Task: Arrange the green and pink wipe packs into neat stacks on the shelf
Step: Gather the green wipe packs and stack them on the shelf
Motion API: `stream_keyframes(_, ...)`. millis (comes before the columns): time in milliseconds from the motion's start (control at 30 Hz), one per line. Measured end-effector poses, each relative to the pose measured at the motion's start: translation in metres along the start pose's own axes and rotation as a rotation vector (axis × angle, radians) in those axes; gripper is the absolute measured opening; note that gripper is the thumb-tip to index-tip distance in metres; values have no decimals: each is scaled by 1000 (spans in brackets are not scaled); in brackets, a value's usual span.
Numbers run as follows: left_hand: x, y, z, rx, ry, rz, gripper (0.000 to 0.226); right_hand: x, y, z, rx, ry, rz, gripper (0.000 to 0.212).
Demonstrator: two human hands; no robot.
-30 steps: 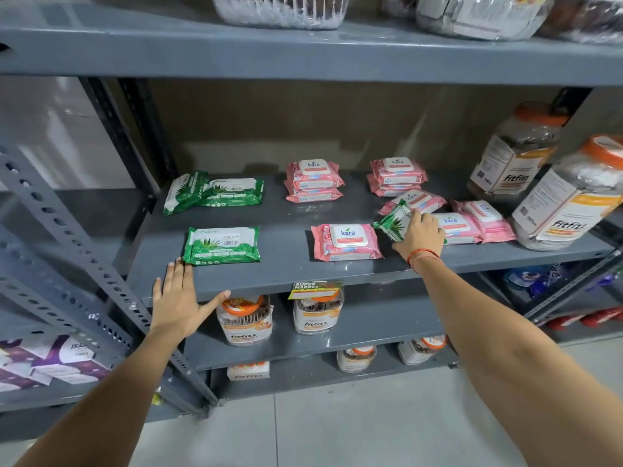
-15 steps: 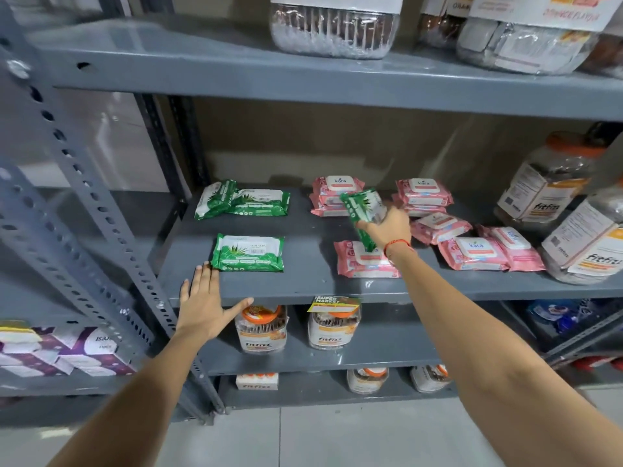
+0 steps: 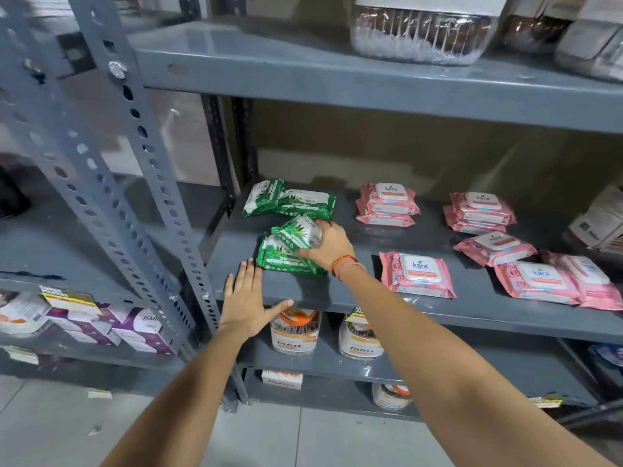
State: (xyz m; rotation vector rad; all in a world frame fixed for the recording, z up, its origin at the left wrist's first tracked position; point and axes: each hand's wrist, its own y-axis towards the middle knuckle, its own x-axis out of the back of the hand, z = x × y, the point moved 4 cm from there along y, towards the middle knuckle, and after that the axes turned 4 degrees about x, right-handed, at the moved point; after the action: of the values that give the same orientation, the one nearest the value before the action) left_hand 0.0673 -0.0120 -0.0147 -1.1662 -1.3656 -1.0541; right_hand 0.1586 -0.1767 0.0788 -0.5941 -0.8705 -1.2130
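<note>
Grey shelf (image 3: 421, 308): left hand (image 3: 247, 303) flat, right hand (image 3: 328, 246) gripping green pack (image 3: 296, 234).

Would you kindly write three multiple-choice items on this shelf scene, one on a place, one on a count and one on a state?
1. Where is the green pack that the right hand holds?
A. On the floor
B. Over the front green pack
C. On a pink stack

2. How many pink packs lie singly, unstacked?
A. Four
B. One
C. Seven

3. What is the left hand doing?
A. Gripping a jar
B. Lifting a pink pack
C. Resting flat and open on the shelf edge

Answers: 1 B, the held pack sits tilted on the front green one. 2 A, four lie singly towards the front right, behind them two pink stacks. 3 C, its fingers are spread and hold nothing.
</note>
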Motion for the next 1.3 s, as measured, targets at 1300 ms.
stream_keyframes(1300, -1, 0, 0, -10, 6, -42, 121, -23, 3, 21, 481, -547, 109, 67)
